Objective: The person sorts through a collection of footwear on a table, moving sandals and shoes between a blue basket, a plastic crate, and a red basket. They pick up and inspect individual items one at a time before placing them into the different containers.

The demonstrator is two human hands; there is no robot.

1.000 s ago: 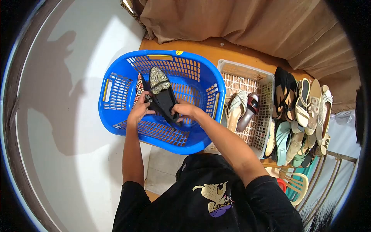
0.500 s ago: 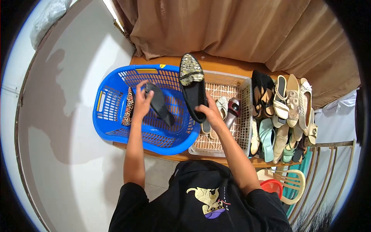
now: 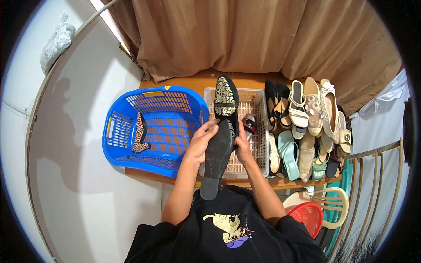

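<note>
My left hand (image 3: 202,141) is closed on a black shoe (image 3: 215,164), whose dark sole and heel face up toward me. In my right hand (image 3: 242,147) is its look-alike, a black loafer with a gold-patterned toe (image 3: 226,96), pointing away from me. The two shoes overlap in front of my chest, over the white crate (image 3: 267,164). Inside the crate, a dark red shoe (image 3: 249,125) shows beside my right hand. To the left, a blue basket (image 3: 115,163) holds a patterned shoe (image 3: 140,136).
Rows of sandals and flats (image 3: 307,127) line the right part of the wooden table (image 3: 197,81). Behind hangs a brown curtain (image 3: 219,39). A cream plastic chair (image 3: 342,199) and a red basket (image 3: 307,217) stand at the lower right, near a wooden rack (image 3: 377,153).
My left hand has brought its shoe out of the blue basket, rightward and closer to me. Both shoes now meet over the white crate.
</note>
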